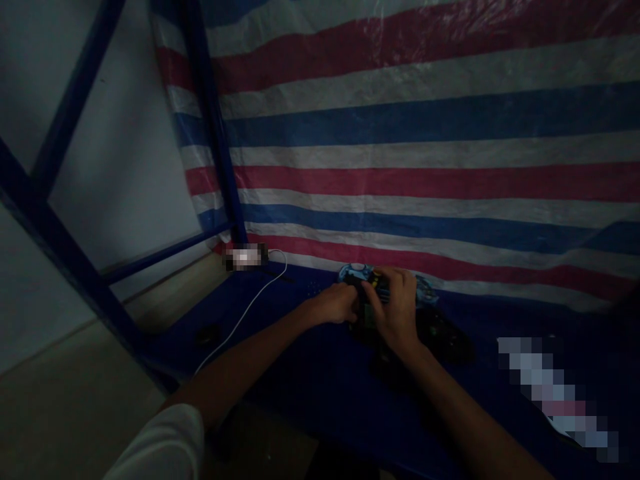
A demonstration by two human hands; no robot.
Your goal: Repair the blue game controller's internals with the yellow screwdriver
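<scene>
A black object with light-blue patterned parts and a small yellow piece (pixel 425 288) lies on the dark blue surface (pixel 310 380) near the striped sheet. Dim light hides what kind of thing it is. My left hand (pixel 337 303) is closed in a fist against its left side, and whatever the fingers hold is hidden. From the right, my right hand (pixel 397 307) curls over the object, thumb and bent fingers gripping its top. Beside that hand, a dark lumpy thing (pixel 445 333) extends to the right; I cannot tell if it is part of the same object.
A white cable (pixel 250 303) runs from a blurred-out item (pixel 245 257) in the back left corner. A small dark round thing (pixel 207 335) lies at left. Blue metal posts (pixel 213 127) frame the left side; a striped plastic sheet (pixel 400 180) hangs behind. At right lies a blurred-out pale item (pixel 555 393).
</scene>
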